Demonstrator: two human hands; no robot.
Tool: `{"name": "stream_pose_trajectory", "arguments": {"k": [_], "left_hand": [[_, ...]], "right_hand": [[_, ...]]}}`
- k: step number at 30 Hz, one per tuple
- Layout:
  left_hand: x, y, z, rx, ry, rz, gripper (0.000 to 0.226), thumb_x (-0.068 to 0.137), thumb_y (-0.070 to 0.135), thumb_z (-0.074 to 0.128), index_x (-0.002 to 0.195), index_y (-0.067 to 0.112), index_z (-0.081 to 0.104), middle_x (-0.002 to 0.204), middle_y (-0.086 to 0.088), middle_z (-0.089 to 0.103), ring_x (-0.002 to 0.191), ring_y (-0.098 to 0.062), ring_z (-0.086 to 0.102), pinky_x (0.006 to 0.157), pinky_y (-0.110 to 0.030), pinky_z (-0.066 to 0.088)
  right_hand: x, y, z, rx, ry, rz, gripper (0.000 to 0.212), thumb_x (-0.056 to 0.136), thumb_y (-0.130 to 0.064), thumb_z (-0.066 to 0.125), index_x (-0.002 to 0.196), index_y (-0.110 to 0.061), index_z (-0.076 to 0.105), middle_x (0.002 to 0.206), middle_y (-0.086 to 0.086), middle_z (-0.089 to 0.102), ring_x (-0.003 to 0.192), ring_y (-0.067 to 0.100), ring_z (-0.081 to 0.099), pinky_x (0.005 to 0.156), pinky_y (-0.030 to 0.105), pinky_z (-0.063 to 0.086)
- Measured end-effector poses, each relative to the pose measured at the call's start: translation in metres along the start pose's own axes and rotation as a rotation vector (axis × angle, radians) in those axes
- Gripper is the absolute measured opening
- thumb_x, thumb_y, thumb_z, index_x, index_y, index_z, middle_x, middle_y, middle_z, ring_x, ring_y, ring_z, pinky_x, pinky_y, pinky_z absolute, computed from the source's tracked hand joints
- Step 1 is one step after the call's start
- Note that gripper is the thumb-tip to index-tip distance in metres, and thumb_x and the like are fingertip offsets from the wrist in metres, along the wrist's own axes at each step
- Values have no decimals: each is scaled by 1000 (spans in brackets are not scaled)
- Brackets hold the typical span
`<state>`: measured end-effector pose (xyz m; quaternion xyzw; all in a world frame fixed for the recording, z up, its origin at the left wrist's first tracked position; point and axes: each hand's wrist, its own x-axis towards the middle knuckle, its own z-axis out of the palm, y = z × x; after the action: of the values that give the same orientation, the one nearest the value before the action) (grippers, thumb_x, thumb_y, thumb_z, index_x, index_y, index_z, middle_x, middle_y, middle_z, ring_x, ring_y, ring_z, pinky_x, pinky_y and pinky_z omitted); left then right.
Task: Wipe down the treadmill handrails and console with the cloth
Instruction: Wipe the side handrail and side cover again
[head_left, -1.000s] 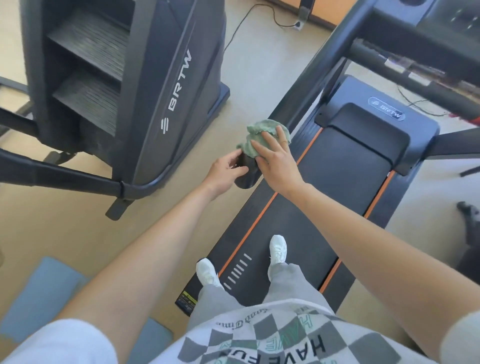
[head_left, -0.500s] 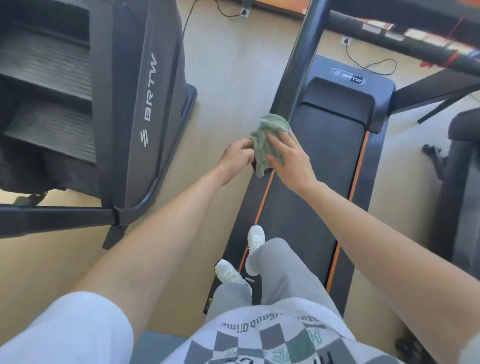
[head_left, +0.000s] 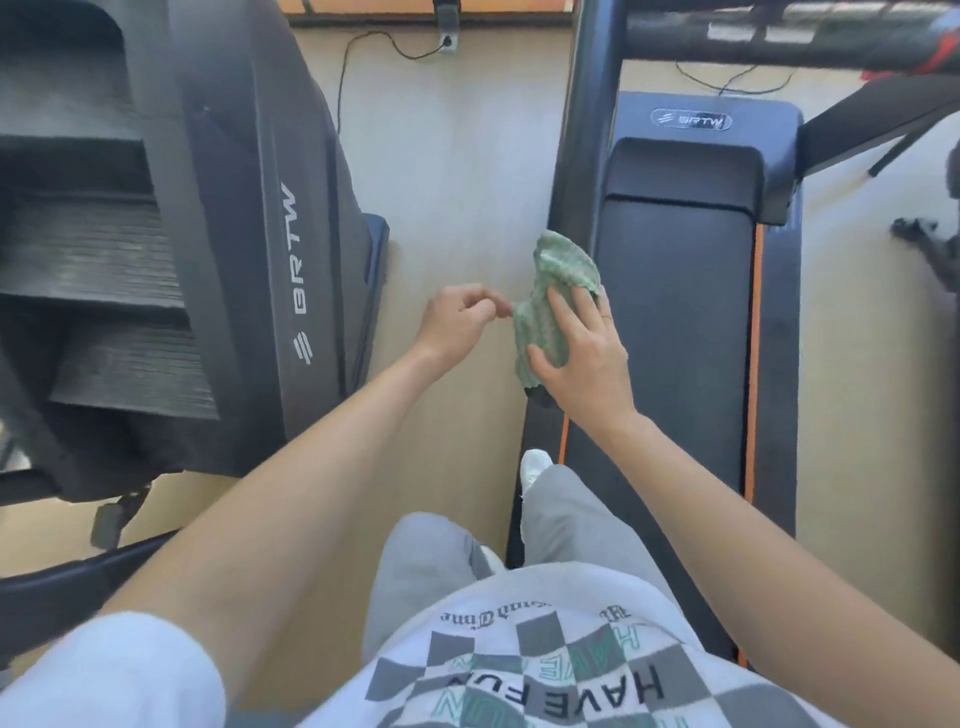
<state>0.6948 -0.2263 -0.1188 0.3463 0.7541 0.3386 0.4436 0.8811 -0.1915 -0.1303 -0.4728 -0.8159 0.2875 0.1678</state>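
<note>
left hand (head_left: 457, 322) grip pinching cloth (head_left: 550, 270) edge | right hand (head_left: 582, 353) grip clamped on cloth over handrail (head_left: 581, 156)

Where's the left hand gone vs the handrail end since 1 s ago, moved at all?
Yes. The left hand has come off the handrail end, shifting left over the floor, fingers pinching the cloth corner.

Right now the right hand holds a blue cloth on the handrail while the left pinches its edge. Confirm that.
Not blue: the head view shows the cloth is green. The right hand holds it on the handrail while the left hand pinches its edge.
</note>
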Motion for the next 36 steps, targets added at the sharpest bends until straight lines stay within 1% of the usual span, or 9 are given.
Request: {"name": "stream_pose_trajectory", "arguments": {"k": [3, 7, 9, 14, 20, 23, 29, 34, 36], "left_hand": [[39, 22, -7, 172, 109, 254, 27, 88, 18, 56, 109, 24, 70, 114, 4, 66, 105, -14, 64, 99, -41, 53], [85, 52, 1, 458, -99, 701, 45, 99, 24, 51, 144, 23, 57, 152, 6, 46, 144, -19, 40, 119, -28, 29], [105, 52, 9, 482, -188, 801, 45, 104, 26, 45, 147, 21, 54, 156, 4, 47, 152, -17, 30, 123, -26, 20], [142, 18, 23, 303, -160, 1055, 43, 105, 20, 40, 146, 14, 55, 158, -2, 46, 153, -16, 26, 125, -26, 18], [118, 23, 25, 359, -281, 955, 44, 111, 36, 33, 146, 25, 56, 166, 4, 32, 159, -20, 6, 117, -25, 9], [114, 28, 19, 421, -321, 969, 47, 111, 38, 26, 148, 28, 54, 167, 6, 29, 159, -17, 3, 114, -27, 11], [106, 24, 17, 454, -296, 1031, 44, 112, 25, 30, 149, 15, 52, 166, 1, 30, 156, -12, 7, 122, -33, 7], [114, 18, 22, 374, -290, 982, 43, 107, 26, 42, 148, 17, 54, 165, -1, 35, 159, -27, 6, 124, -34, 9], [113, 20, 25, 350, -314, 965, 43, 106, 26, 45, 147, 17, 54, 164, -2, 36, 159, -26, 5, 125, -37, 9]], "right_hand": [[-3, 3, 6, 77, 74, 18, 70, 84, -31, 75, 148, -20, 49, 158, -1, 39, 150, 24, 30, 107, 44, 45], [-9, 9, 6, 181, 152, 18, 75, 79, -32, 82, 147, -22, 52, 159, -4, 40, 143, 15, 41, 112, 30, 39], [-9, 11, 12, 175, 218, 9, 76, 77, -33, 82, 146, -22, 53, 157, -4, 42, 141, 11, 44, 110, 27, 38], [-7, 16, 38, 123, 466, 12, 69, 75, -32, 83, 139, -21, 61, 148, -9, 48, 131, -5, 42, 110, 7, 29], [-26, -3, 47, 59, 496, 167, 72, 75, -42, 81, 140, -20, 60, 147, 0, 54, 134, 10, 50, 115, 31, 39], [-30, -8, 54, 28, 549, 209, 73, 74, -44, 79, 140, -21, 60, 146, 3, 55, 136, 10, 50, 116, 30, 37], [-39, -13, 75, -13, 676, 202, 71, 78, -38, 78, 141, -15, 58, 144, 3, 57, 133, 14, 52, 113, 29, 40], [-57, -10, 126, 20, 912, 243, 69, 86, -32, 78, 145, -7, 52, 144, 13, 56, 129, 15, 51, 106, 8, 31], [-63, -6, 135, 123, 946, 298, 71, 86, -31, 79, 146, -8, 50, 142, 12, 58, 129, 14, 53, 108, 9, 35]]}}
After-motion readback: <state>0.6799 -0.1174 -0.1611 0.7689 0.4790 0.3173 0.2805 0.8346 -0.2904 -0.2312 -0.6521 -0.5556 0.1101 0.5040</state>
